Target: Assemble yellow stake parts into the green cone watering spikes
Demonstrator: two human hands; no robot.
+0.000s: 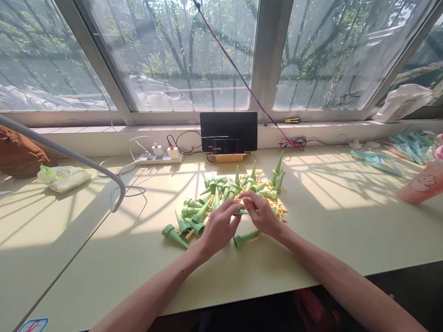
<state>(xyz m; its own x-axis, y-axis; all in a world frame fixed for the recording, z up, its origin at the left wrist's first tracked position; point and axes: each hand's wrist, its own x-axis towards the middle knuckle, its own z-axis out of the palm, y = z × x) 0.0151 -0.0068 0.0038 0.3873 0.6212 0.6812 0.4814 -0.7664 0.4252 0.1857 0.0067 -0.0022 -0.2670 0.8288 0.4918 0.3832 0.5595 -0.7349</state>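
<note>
Left hand (219, 226): fingers curled round a green plastic watering spike (241, 212), held just above the table (328, 230), in front of the main heap. Right hand (261, 214): thumb and forefinger bent close together at the same spike; cannot tell what they pinch. Heap of green spikes (199, 214) beyond, several upright, yellow valve pieces (282, 210) at its right edge. One loose spike (244, 239) lies below the hands. Tablet (228, 124) stands behind, by the window
</note>
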